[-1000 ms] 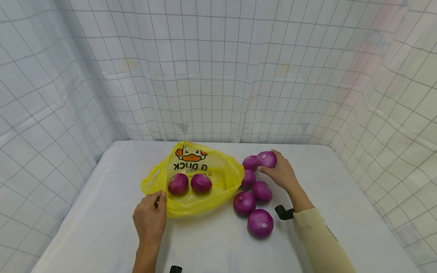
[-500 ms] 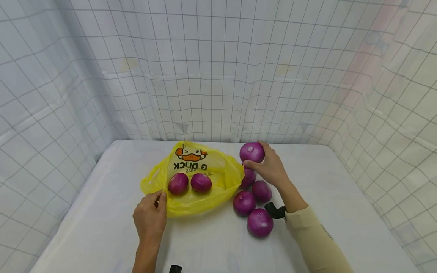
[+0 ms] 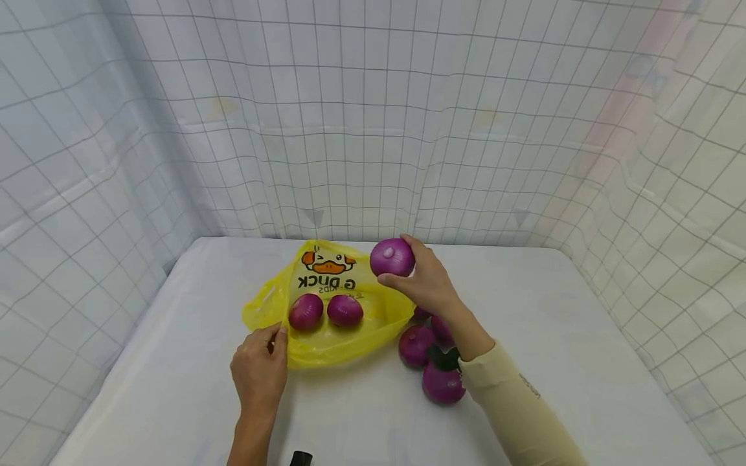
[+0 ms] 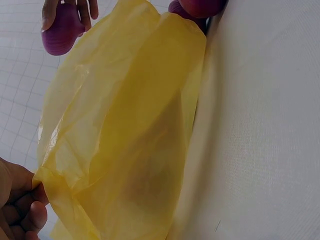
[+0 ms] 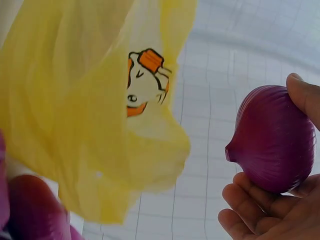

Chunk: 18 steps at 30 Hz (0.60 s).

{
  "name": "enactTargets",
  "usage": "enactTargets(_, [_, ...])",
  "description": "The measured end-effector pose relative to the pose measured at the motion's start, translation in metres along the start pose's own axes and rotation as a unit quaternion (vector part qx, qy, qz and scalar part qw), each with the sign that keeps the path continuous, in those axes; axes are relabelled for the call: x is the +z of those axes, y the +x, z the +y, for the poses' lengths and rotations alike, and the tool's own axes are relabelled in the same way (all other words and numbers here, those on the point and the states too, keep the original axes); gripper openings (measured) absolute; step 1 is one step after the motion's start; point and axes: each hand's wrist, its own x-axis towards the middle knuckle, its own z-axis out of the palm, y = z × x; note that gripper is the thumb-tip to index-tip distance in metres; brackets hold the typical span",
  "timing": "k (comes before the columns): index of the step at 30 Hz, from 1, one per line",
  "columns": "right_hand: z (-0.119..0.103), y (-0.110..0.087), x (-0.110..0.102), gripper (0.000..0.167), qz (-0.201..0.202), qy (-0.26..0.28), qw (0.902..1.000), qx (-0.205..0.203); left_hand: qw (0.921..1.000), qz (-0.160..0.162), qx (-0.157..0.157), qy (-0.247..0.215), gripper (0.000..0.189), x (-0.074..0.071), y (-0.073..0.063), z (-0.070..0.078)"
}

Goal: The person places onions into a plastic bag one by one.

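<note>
My left hand [image 3: 259,369] pinches the near left edge of a yellow plastic bag [image 3: 350,349] printed with a duck face. The bag's mouth gapes, and two purple onions, one on the left [image 3: 305,312] and one beside it [image 3: 345,311], lie inside. My right hand [image 3: 428,285] grips another purple onion [image 3: 392,257], raised over the bag's far right rim. In the right wrist view thumb and fingers clasp that onion [image 5: 275,140] from opposite sides, apart from the bag [image 5: 75,100]. The left wrist view shows the pinched bag edge near the left fingers [image 4: 22,200].
Several more onions, among them a middle one [image 3: 417,345] and a nearest one [image 3: 443,383], sit right of the bag, partly hidden by the right arm. The white table [image 3: 361,421] is bounded by grid-patterned white curtains [image 3: 373,129]. A black object [image 3: 300,458] shows at the bottom edge.
My right hand has carried its onion leftward and slightly upward, from beside the loose onions to above the bag's right rim. My left hand keeps its hold, nearly still.
</note>
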Motion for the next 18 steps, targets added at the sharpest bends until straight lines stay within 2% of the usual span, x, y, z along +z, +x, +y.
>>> enactTargets(7, [-0.018, 0.004, 0.022, 0.088, -0.014, 0.017, 0.9994, -0.027, 1.0000, 0.003, 0.002, 0.005, 0.012, -0.001, 0.000, 0.000])
enactTargets(18, [-0.031, 0.011, 0.060, 0.089, -0.072, 0.007, 0.9962, -0.048, 1.0000, 0.002, 0.002, 0.003, 0.011, -0.002, -0.002, -0.001])
